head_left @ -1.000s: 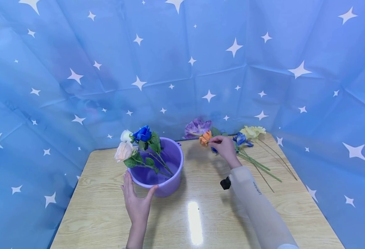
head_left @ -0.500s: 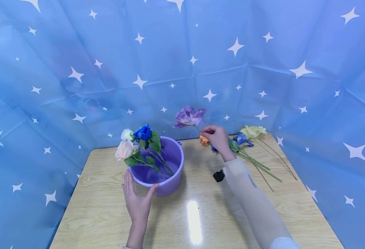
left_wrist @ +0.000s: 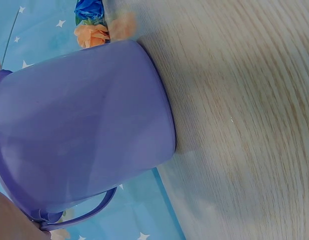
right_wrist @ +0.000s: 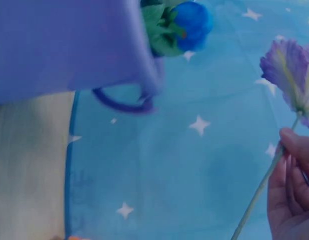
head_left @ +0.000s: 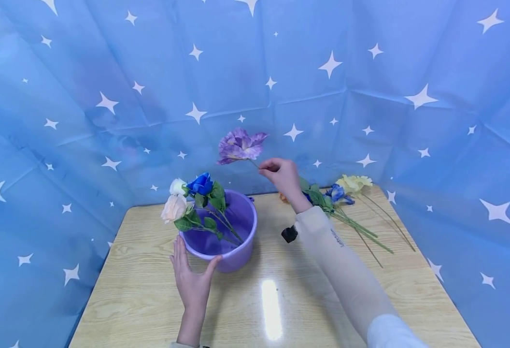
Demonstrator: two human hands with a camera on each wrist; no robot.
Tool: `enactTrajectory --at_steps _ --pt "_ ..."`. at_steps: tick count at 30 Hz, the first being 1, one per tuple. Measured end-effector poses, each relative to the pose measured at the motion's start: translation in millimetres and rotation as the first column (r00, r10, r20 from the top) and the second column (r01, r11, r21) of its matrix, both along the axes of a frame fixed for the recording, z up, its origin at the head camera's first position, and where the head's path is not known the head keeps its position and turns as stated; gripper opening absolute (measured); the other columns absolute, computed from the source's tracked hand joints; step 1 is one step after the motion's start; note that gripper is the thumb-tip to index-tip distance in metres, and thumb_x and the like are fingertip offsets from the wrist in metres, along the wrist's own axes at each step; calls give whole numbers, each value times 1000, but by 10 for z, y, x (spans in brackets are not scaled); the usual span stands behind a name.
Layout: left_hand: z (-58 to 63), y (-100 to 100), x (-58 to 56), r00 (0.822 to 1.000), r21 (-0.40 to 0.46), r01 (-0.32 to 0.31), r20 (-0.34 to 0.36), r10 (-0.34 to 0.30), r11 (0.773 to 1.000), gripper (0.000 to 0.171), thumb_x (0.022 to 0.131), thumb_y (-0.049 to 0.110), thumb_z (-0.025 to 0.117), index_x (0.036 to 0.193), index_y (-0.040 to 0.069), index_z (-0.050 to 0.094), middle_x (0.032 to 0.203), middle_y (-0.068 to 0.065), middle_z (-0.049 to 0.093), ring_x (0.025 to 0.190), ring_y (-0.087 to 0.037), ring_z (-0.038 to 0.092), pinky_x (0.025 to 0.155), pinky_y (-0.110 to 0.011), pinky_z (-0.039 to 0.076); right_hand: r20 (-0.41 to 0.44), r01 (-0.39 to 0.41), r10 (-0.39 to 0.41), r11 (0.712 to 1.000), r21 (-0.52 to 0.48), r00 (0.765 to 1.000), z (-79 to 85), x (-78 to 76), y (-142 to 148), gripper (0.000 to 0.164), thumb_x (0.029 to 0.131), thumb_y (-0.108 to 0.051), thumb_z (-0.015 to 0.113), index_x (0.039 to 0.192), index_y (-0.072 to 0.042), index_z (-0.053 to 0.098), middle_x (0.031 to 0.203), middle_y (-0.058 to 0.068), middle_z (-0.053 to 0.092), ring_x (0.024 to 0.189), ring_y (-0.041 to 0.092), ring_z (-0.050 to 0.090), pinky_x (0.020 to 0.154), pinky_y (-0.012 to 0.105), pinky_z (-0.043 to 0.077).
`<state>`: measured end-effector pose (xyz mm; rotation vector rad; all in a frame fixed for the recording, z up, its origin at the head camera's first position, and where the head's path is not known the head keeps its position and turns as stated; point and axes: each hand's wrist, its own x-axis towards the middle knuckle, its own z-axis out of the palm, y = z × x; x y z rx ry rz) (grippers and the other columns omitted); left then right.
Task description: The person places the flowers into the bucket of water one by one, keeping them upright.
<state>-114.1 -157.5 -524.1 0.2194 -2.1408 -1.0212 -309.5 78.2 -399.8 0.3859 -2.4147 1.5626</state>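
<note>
My right hand (head_left: pixel 283 179) pinches the green stem of a purple artificial flower (head_left: pixel 241 146) between thumb and fingers, just below the bloom. In the right wrist view the stem (right_wrist: pixel 254 200) slants down past the hand (right_wrist: pixel 294 185). The flower is in the air, to the right of and behind a purple bucket (head_left: pixel 239 258). Against the bucket's near left side rests my left hand (head_left: pixel 192 285), fingers straight and thumb spread along the rim. A blue rose (head_left: pixel 200 183), a white rose (head_left: pixel 177 187) and a pale pink rose (head_left: pixel 174 209) lean leftward out of the bucket.
At the table's back right lie a pale yellow flower (head_left: pixel 354 183), a blue flower (head_left: pixel 337 193) and several stems (head_left: pixel 363 232). An orange flower (left_wrist: pixel 92 35) is mostly hidden behind my right arm in the head view. A starry blue cloth (head_left: pixel 150 96) hangs behind the wooden table (head_left: pixel 124 290).
My right hand has lifted the purple flower off the pile and carried it leftward and up, toward the bucket. The left hand and the bucket have stayed in place.
</note>
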Motion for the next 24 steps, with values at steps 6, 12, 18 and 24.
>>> enactTrajectory --at_steps 6,12,18,24 --pt "1 3 4 1000 3 -1 8 1 1000 115 61 35 92 154 1 33 160 -17 36 149 -41 31 132 -42 11 -27 -32 31 999 -32 999 194 20 -233 12 89 -13 75 99 -8 78 95 11 77 82 22 71 72 30 60" --pt "7 5 7 1000 4 -3 15 3 1000 115 61 34 92 154 1 33 160 -17 36 148 -41 31 132 -42 10 -43 -87 84 993 -81 996 359 62 -480 10 89 -14 75 97 -9 78 94 11 78 80 20 70 69 27 59" --pt "17 8 11 1000 4 -10 14 10 1000 114 61 34 92 153 0 34 159 -17 37 146 -44 33 132 -40 10 -87 -134 124 984 -118 988 488 136 -716 11 89 -13 76 97 -6 78 92 11 77 78 19 70 65 21 56" --pt "7 5 0 1000 -1 -9 -5 9 1000 114 61 36 92 152 -1 35 157 -21 39 144 -47 35 131 -42 12 -124 -170 153 975 -143 980 536 195 -900 12 88 -14 76 96 -4 78 90 11 77 78 18 71 65 19 56"
